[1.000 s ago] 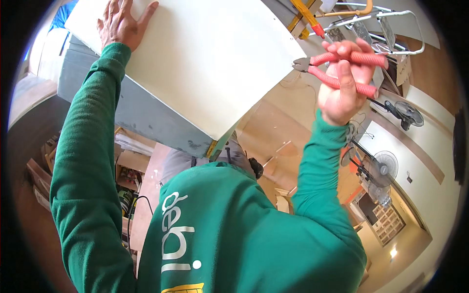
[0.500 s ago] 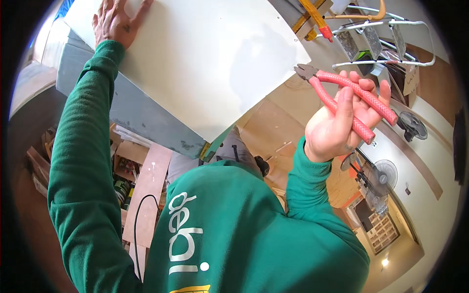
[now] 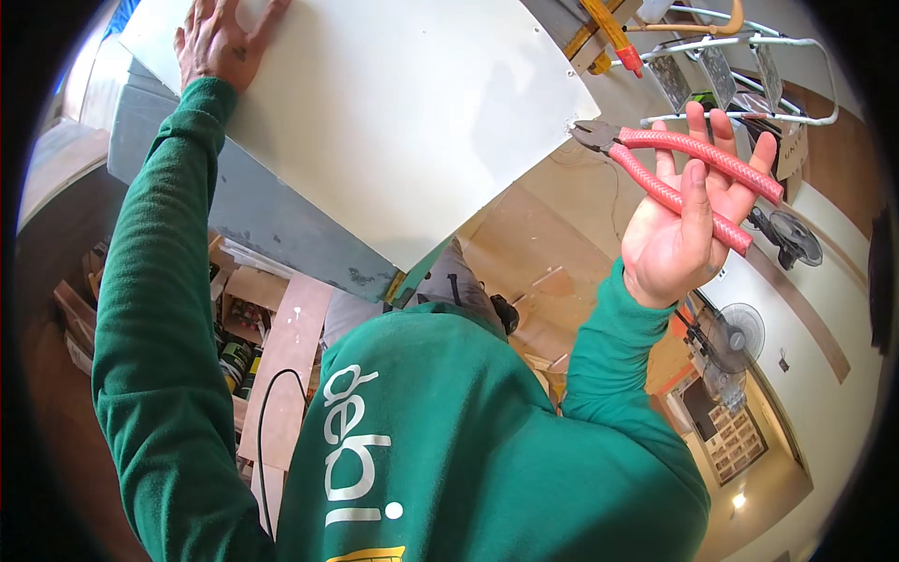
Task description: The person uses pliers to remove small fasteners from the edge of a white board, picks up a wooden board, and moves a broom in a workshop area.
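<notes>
My left hand [image 3: 222, 45] lies flat, fingers spread, on the white top panel [image 3: 375, 122] of a large box with grey sides [image 3: 300, 239]. In my right hand [image 3: 688, 220] is a pair of diagonal cutting pliers [image 3: 670, 192] with red sleeved handles. The thumb and fingers hold the handles, which stand apart. The dark jaws [image 3: 595, 136] reach the panel's right edge, at a small rough spot near the corner. Whether the jaws bite on anything there is too small to tell. A few small fasteners dot that edge.
At the upper right are a yellow bar clamp [image 3: 611, 33] with a red tip and a white-framed stepladder [image 3: 787, 66]. Fans [image 3: 791, 239] stand farther right. Below the box on the left, a wooden board [image 3: 292, 375] with a black cable lies beside shelves of supplies.
My right hand has moved right and slightly up with the pliers, and its fingers have spread more. The jaws have shifted slightly right along the panel's edge. My left hand stays put.
</notes>
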Demonstrator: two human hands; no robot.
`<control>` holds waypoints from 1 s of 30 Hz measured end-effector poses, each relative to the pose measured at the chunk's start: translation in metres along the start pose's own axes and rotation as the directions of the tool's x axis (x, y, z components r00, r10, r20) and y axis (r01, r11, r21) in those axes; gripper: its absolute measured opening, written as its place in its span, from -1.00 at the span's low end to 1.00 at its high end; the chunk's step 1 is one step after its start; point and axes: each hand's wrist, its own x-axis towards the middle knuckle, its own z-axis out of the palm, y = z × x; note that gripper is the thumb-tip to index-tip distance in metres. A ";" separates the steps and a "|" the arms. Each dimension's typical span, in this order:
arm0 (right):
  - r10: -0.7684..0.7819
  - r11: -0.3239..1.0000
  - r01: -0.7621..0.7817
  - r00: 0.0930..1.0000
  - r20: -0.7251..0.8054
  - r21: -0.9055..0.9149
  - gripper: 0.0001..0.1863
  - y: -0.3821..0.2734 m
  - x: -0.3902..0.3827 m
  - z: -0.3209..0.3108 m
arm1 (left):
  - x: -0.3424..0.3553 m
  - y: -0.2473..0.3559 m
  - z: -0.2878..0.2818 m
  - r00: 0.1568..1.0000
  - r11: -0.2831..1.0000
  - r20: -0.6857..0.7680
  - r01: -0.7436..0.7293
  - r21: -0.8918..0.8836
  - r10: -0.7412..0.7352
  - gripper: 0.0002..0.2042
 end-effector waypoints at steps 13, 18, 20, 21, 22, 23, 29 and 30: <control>-0.271 0.952 0.273 0.962 -0.030 0.140 -0.70 0.033 0.011 0.013 | 0.004 -0.008 0.004 0.997 0.998 -0.044 -0.060 0.028 0.061 -0.28; -0.171 0.985 0.113 0.538 0.826 0.130 -0.64 0.026 0.054 -0.004 | -0.002 0.000 -0.001 1.000 0.999 -0.007 0.016 0.033 -0.016 -0.27; -0.155 0.983 -0.028 0.425 0.892 0.184 -0.56 0.033 0.071 -0.008 | 0.002 -0.006 0.002 1.000 1.000 -0.010 -0.009 0.012 0.009 -0.27; -0.143 0.976 -0.104 0.366 0.920 0.193 -0.51 0.035 0.079 -0.011 | 0.003 -0.006 0.004 1.000 0.999 -0.015 -0.019 0.034 0.020 -0.27; -0.126 0.960 -0.154 0.502 0.856 0.232 -0.49 0.038 0.074 -0.018 | 0.003 -0.005 0.006 0.999 0.998 -0.019 -0.030 0.055 0.031 -0.27; -0.103 0.939 -0.195 0.623 0.775 0.282 -0.47 0.041 0.072 -0.022 | 0.006 -0.004 0.006 0.999 0.996 -0.029 -0.037 0.081 0.040 -0.27; -0.111 0.991 0.087 0.957 0.269 0.099 -0.23 0.023 0.024 -0.011 | 0.001 -0.001 -0.002 1.000 1.000 -0.023 -0.018 -0.003 0.018 -0.29; -0.113 0.992 0.096 0.968 0.223 0.087 -0.22 0.022 0.017 -0.010 | 0.002 -0.003 -0.001 0.999 1.000 -0.022 -0.025 -0.002 0.025 -0.29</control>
